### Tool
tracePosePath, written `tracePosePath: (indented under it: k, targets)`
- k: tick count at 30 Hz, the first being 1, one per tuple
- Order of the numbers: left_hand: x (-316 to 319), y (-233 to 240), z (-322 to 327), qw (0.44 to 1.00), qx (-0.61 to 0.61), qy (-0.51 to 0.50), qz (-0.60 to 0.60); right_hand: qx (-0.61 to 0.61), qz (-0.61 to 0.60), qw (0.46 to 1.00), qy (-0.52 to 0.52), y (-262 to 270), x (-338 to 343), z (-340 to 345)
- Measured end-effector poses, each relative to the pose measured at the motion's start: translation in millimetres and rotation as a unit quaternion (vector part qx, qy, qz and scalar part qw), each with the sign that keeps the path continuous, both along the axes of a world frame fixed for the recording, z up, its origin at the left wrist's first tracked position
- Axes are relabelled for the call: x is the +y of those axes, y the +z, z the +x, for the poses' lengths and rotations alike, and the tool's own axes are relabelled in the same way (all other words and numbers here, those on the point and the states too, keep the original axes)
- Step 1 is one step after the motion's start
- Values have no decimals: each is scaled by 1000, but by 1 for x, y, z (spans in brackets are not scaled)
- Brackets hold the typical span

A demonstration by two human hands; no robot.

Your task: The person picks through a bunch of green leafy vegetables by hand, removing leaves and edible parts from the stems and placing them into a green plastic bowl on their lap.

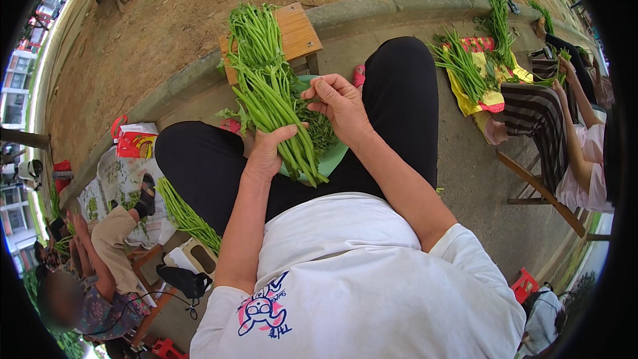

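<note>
My left hand (268, 152) grips a thick bunch of long green vegetable stems (279, 122), thumb across the top. The cut ends point down towards my lap. Over the bunch's right side, my right hand (344, 104) holds its thumb and forefinger close together; whether a scrap is pinched there is too small to tell. Between my knees is a pale green plastic basin (333, 162), partly hidden by the bunch and holding loose green leaves (324, 132). More leafy stems (256, 35) lie on a wooden stool (301, 30), just past the bunch in my hand.
A stone kerb (359, 12) runs behind the stool. Stems (187, 214) lie beside my left knee. To the right, a seated person's hands (563, 72) hold stems near a yellow-and-red sack (463, 94) with more bunches. Another person (109, 259) sits at the left.
</note>
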State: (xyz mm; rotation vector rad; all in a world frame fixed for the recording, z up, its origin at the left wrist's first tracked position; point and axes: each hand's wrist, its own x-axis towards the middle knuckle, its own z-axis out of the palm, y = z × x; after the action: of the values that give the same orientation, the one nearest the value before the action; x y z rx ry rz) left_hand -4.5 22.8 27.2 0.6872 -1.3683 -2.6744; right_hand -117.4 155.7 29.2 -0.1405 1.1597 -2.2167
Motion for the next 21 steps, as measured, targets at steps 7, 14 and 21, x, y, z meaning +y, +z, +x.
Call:
tracePosePath:
  k: [7,14,21]
  targets:
    - [-3,-2,3,1000,12,-14,13,-78,-76,993,36,-3,1,-3]
    - [-7,-6,8,997,24,-25,69,180,144,973,-7,-11,-2,-8]
    - [-12,-3,8,996,52,51,51,375,319,861,-124,-33,-4,-11]
